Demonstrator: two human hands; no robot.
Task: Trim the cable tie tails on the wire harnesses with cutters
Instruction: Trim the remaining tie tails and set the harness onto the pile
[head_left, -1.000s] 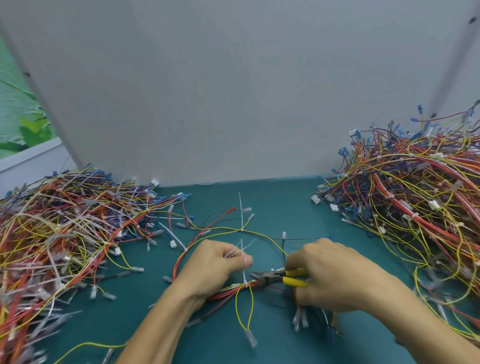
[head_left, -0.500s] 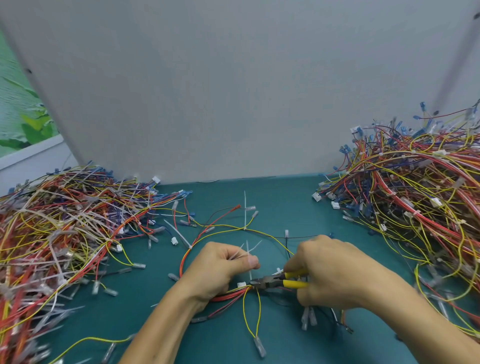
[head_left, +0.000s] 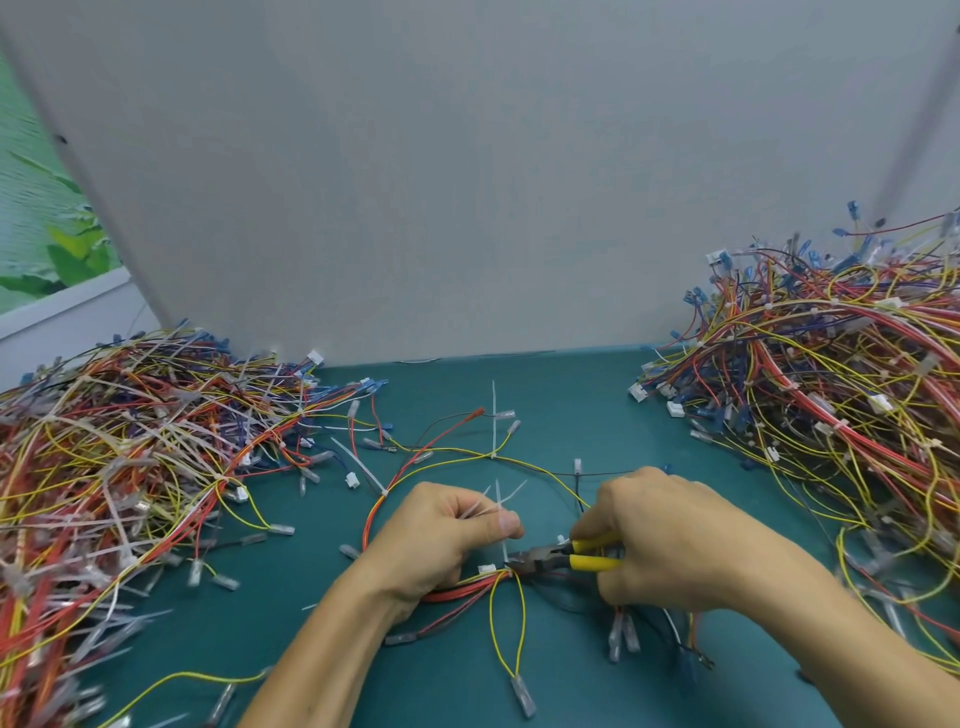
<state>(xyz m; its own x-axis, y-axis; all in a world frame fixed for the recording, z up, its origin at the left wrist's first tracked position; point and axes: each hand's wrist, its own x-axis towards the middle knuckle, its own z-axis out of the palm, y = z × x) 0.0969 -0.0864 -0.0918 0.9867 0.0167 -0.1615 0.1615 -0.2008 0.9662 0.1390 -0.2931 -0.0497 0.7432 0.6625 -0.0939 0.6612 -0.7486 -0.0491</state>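
A wire harness (head_left: 511, 613) of red, yellow and black wires lies on the green table between my hands. My left hand (head_left: 441, 540) pinches a white cable tie tail (head_left: 501, 512) that stands up from the bundle, and several cut tails stick out of its fist. My right hand (head_left: 670, 540) grips the yellow-handled cutters (head_left: 566, 556). Their dark jaws sit at the foot of that tail, right at the bundle. Another uncut tie (head_left: 493, 415) stands farther back on the same harness.
A big heap of harnesses with long tie tails (head_left: 130, 467) fills the left side. A second heap (head_left: 831, 389) fills the right. A grey panel (head_left: 467, 182) closes off the back of the green table (head_left: 571, 405).
The camera has shifted a little. Both hands and the cutters have slid slightly toward me along the harness, with the jaws now at the tie by the bundle.
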